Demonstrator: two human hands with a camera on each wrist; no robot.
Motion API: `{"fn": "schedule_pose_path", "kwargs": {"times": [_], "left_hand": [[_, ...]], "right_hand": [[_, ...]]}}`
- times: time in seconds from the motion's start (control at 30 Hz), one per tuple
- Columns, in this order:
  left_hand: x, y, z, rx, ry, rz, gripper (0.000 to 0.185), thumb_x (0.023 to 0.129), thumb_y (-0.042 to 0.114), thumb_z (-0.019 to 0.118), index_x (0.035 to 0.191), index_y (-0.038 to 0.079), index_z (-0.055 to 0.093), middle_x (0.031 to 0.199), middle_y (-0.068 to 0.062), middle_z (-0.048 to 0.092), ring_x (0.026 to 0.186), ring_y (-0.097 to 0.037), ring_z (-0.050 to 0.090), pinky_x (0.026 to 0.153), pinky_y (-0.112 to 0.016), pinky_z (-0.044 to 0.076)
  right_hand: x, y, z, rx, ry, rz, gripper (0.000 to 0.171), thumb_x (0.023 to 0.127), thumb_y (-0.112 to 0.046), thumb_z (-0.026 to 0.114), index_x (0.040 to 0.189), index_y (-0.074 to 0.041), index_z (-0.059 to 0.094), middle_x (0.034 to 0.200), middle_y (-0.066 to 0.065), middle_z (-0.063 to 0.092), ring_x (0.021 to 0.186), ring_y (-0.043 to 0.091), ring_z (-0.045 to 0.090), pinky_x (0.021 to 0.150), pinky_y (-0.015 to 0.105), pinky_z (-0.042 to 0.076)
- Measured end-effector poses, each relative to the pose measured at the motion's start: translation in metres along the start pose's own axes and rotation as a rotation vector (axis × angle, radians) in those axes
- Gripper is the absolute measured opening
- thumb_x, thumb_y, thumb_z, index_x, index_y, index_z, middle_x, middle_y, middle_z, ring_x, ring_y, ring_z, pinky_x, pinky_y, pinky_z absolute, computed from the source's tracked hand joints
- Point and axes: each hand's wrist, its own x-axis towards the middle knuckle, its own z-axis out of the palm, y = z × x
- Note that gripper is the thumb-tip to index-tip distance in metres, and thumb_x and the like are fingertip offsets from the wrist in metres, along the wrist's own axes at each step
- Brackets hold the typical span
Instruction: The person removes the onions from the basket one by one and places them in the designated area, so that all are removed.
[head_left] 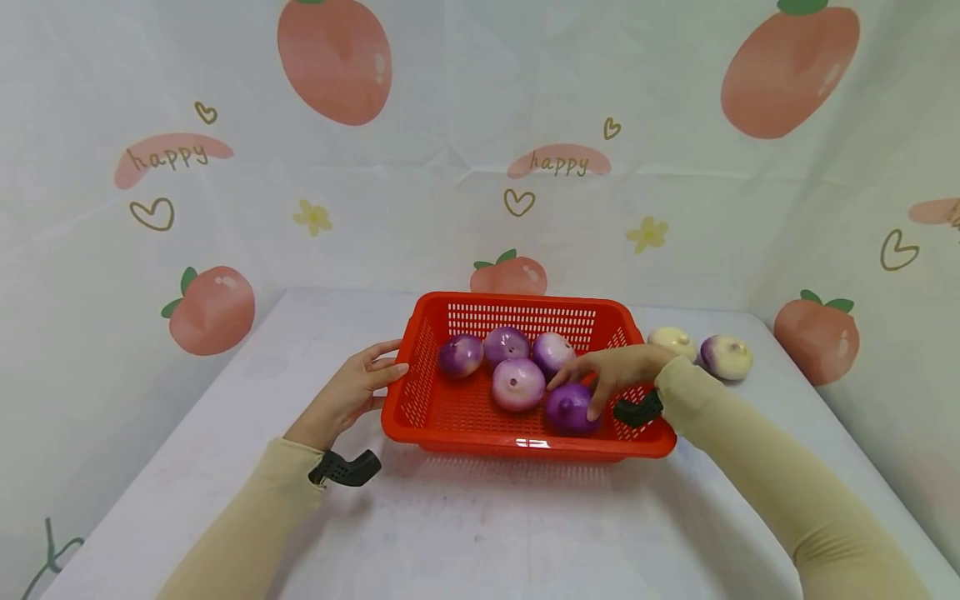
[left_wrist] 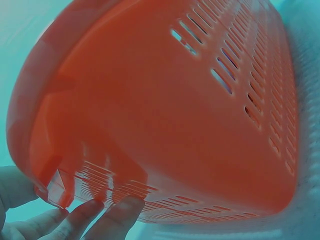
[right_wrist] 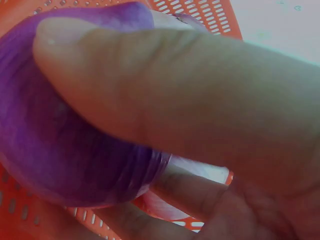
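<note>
The dark purple onion sits at about 4 o'clock inside the red basket, near its front right corner. The right hand reaches over the rim from 3 o'clock, arm bent, fingers curled around that onion. Four paler onions lie beyond it, and two more rest outside on the white table, against a peach-printed backdrop. The left hand, fingers fairly straight, touches the basket's 9 o'clock side.
</note>
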Motion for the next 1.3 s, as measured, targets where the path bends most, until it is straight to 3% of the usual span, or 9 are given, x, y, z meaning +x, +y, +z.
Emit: {"fn": "schedule_pose_path", "kwargs": {"times": [0.17, 0.37, 0.6, 0.8, 0.9, 1.03, 1.13, 1.3], "left_hand": [[0.001, -0.001, 0.000, -0.004, -0.004, -0.004, 0.065, 0.098, 0.023, 0.057, 0.153, 0.012, 0.025, 0.146, -0.023, 0.044, 0.110, -0.022, 0.062, 0.088, -0.045, 0.056], [0.001, -0.002, -0.001, -0.007, -0.006, -0.005, 0.066, 0.098, 0.024, 0.058, 0.153, 0.012, 0.024, 0.146, -0.023, 0.044, 0.108, -0.021, 0.062, 0.087, -0.045, 0.056], [0.001, -0.002, 0.000, -0.012, -0.003, -0.006, 0.066, 0.098, 0.024, 0.058, 0.153, 0.012, 0.024, 0.146, -0.023, 0.043, 0.108, -0.020, 0.062, 0.087, -0.044, 0.056], [0.001, -0.001, 0.000, -0.022, -0.008, 0.003, 0.066, 0.098, 0.022, 0.057, 0.153, 0.010, 0.024, 0.146, -0.024, 0.043, 0.106, -0.019, 0.063, 0.086, -0.044, 0.057], [0.001, -0.001, 0.000, -0.022, -0.009, 0.005, 0.066, 0.098, 0.022, 0.057, 0.153, 0.010, 0.024, 0.146, -0.024, 0.043, 0.106, -0.019, 0.063, 0.086, -0.043, 0.057], [0.000, -0.001, 0.000, -0.016, -0.006, -0.001, 0.066, 0.098, 0.022, 0.057, 0.153, 0.011, 0.024, 0.147, -0.023, 0.043, 0.106, -0.019, 0.062, 0.086, -0.043, 0.057], [0.000, -0.001, 0.000, -0.012, -0.002, -0.003, 0.066, 0.098, 0.023, 0.057, 0.153, 0.011, 0.024, 0.147, -0.023, 0.043, 0.106, -0.018, 0.063, 0.086, -0.043, 0.057], [0.000, -0.001, 0.001, -0.020, -0.002, 0.009, 0.065, 0.098, 0.022, 0.057, 0.153, 0.010, 0.024, 0.146, -0.025, 0.043, 0.106, -0.019, 0.063, 0.086, -0.043, 0.057]], "right_hand": [[0.001, 0.000, 0.001, -0.007, -0.009, -0.001, 0.058, 0.077, -0.019, 0.081, 0.130, -0.029, 0.059, 0.134, 0.004, 0.048, 0.124, 0.026, 0.043, 0.092, 0.036, 0.053], [-0.007, 0.000, 0.000, 0.001, 0.077, -0.013, 0.060, 0.077, -0.024, 0.081, 0.131, -0.035, 0.057, 0.141, 0.002, 0.045, 0.131, 0.028, 0.037, 0.093, 0.038, 0.052], [-0.025, 0.005, -0.009, 0.043, 0.182, -0.154, 0.068, 0.079, -0.027, 0.079, 0.141, -0.027, 0.050, 0.144, 0.004, 0.047, 0.133, 0.030, 0.039, 0.100, 0.042, 0.048], [-0.051, 0.007, -0.017, 0.219, 0.264, -0.272, 0.065, 0.084, -0.014, 0.075, 0.142, -0.020, 0.046, 0.141, 0.010, 0.046, 0.122, 0.032, 0.052, 0.094, 0.038, 0.052], [-0.066, 0.011, -0.021, 0.308, 0.324, -0.309, 0.065, 0.086, -0.009, 0.071, 0.143, -0.018, 0.043, 0.141, 0.013, 0.043, 0.117, 0.032, 0.058, 0.091, 0.043, 0.054], [-0.086, 0.019, -0.023, 0.340, 0.468, -0.317, 0.066, 0.088, -0.008, 0.068, 0.146, -0.021, 0.040, 0.141, 0.009, 0.043, 0.112, 0.023, 0.062, 0.088, 0.041, 0.056], [-0.100, 0.028, -0.024, 0.364, 0.563, -0.324, 0.066, 0.091, -0.007, 0.065, 0.148, -0.024, 0.037, 0.139, 0.003, 0.044, 0.111, 0.014, 0.062, 0.088, 0.032, 0.055], [-0.116, 0.048, -0.021, 0.514, 0.676, -0.336, 0.064, 0.094, 0.000, 0.057, 0.149, -0.024, 0.035, 0.133, -0.004, 0.047, 0.105, 0.011, 0.063, 0.084, 0.024, 0.055]]}}
